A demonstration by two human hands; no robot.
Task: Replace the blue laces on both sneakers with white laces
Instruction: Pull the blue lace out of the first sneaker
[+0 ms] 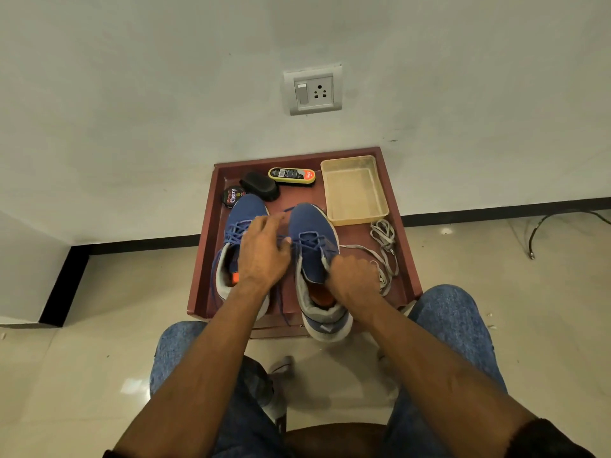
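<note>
Maroon wooden tray on pale floor tiles against the wall, bearing everything below

Blue left sneaker and blue right sneaker side by side on it, toes toward the wall, heels toward the knees, long axes running near to far; right heel overhanging the near rim

Left hand reaching across the gap between the pair, fingers curled, thumb and fingertips pinching a strand of blue lace at the right sneaker's eyelets

Right hand curled round the right sneaker's collar at its outer side, gripping it

Beige plastic tub at the far right corner, nothing visible inside

White laces loosely heaped just right of the right sneaker, below the tub

Yellow-edged shoe brush along the far rim, label too small to read

Black brush beside it

Round polish tin marked "Cherry", partly behind the left toe
</note>
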